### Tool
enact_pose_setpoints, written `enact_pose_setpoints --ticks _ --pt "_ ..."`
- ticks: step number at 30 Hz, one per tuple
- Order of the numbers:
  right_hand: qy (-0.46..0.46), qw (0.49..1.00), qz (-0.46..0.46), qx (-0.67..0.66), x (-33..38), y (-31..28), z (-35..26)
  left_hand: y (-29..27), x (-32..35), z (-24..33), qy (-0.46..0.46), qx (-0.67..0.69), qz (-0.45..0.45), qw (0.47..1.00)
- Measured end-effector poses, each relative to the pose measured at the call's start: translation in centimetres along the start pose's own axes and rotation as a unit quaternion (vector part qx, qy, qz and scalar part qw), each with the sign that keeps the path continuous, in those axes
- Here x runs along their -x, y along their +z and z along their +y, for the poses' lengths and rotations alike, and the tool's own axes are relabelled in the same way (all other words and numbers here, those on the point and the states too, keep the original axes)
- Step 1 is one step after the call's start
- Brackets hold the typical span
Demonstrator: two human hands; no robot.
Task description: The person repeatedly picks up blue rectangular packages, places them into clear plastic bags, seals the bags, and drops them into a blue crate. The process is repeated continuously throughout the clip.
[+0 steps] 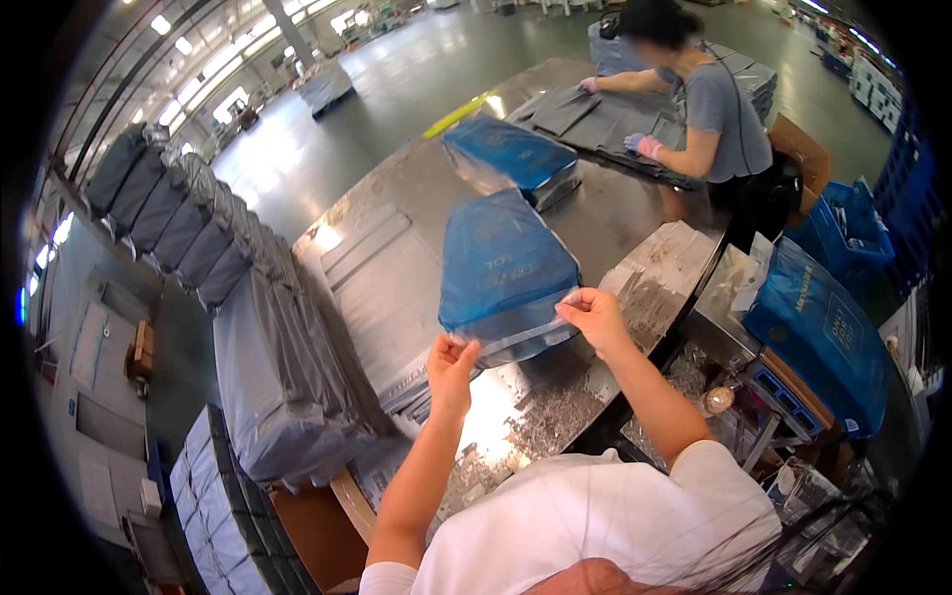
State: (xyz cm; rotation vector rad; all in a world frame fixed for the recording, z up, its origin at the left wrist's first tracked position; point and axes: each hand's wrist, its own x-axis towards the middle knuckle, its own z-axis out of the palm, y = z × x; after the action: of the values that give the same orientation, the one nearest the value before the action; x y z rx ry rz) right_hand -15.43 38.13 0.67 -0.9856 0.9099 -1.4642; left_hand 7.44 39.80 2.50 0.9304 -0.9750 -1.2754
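Note:
A blue plastic bag with a clear strip along its near edge lies on the metal table in front of me. My left hand pinches the near left corner of that clear edge. At the near right corner, my right hand grips the same edge between thumb and fingers. The edge is stretched between both hands and lifted slightly toward me. Just beyond it lies a second blue bag, in shiny clear film.
Tall piles of grey wrapped bundles stand left of the metal table. Across it, a person in gloves handles a grey sheet. On the right are a stack of blue bags and a blue crate.

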Motion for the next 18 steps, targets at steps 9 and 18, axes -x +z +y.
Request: enact_pose_setpoints --ticks 9,18 --pt "-0.097 0.989 0.106 -0.030 -0.6 -0.4 0.9 1.4 -1.5 -1.4 0.055 0.005 -0.011 0.998" --pt "-0.078 0.954 0.059 0.283 0.6 -1.8 0.9 1.0 -0.3 -2.9 0.032 -0.008 0.005 0.999"
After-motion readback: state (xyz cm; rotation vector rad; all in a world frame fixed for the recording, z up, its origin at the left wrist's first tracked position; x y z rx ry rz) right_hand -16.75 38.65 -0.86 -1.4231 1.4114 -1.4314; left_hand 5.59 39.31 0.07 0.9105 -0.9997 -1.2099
